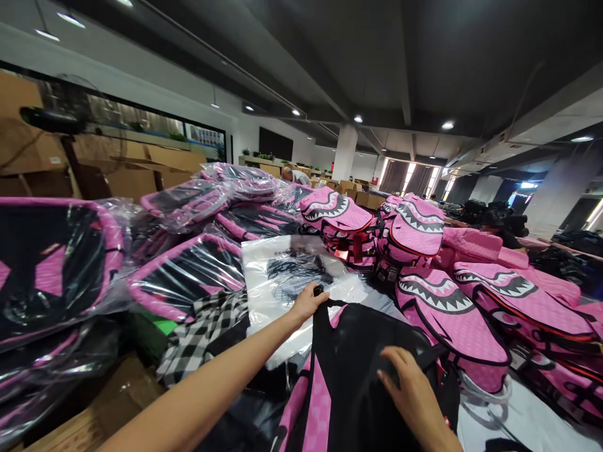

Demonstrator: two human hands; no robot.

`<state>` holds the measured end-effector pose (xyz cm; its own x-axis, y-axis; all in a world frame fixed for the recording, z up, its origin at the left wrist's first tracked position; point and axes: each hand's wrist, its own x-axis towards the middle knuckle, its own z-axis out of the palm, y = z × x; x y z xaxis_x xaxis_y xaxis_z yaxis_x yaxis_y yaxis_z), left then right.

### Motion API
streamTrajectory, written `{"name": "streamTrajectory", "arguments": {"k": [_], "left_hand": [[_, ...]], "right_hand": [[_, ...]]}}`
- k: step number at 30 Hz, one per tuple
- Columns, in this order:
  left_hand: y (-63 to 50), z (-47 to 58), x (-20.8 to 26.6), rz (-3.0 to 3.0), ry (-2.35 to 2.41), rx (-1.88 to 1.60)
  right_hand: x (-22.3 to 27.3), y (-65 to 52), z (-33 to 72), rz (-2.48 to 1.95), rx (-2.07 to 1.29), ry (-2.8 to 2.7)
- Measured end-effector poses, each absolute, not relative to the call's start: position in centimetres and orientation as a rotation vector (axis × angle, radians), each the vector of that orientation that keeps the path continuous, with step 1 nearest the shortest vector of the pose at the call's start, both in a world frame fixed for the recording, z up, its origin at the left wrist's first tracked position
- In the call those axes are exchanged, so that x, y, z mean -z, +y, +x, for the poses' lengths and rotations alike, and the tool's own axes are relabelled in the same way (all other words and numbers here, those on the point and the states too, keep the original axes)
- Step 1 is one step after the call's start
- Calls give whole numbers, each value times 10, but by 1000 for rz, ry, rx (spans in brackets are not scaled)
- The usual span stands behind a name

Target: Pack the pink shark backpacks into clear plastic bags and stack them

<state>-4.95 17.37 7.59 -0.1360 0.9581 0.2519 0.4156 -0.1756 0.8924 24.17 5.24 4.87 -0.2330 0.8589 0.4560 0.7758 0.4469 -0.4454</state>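
Blk/pink bag (362, 370) at bottom ctr of frame, blk panel facing up; L hand (308, 303) nr ctr, fingers closed in a pinch on a small blk part at the bag's top edge; R hand (411, 390) lower rt, abt half open w/ fingers loosely bent, over the blk panel, can't tell if touching; printed plastic bag (294, 270) just behind L hand; checkered cloth (207, 333) left of ctr; plastic-wrapped pink/blk bags (188, 273) piled at left; pink bags w/ shark-teeth print (452, 320) stacked at rt; cardboard boxes (129, 185) upper left.
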Motion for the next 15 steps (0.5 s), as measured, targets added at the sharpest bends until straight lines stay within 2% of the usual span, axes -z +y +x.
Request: {"name": "streamTrajectory", "arguments": {"k": [6,10,15], "left_hand": [[150,-28,-91,1625,1264,-1411],[154,-28,-93,1566,1286,-1421],[180,-26,-92,1481,1362,-1358]], "right_hand": [[-88,121,173,-1196,-31,-2256],[-97,150,132,-1378,74,-2172],[-63,121,136,-1485,-189,-2267]]}}
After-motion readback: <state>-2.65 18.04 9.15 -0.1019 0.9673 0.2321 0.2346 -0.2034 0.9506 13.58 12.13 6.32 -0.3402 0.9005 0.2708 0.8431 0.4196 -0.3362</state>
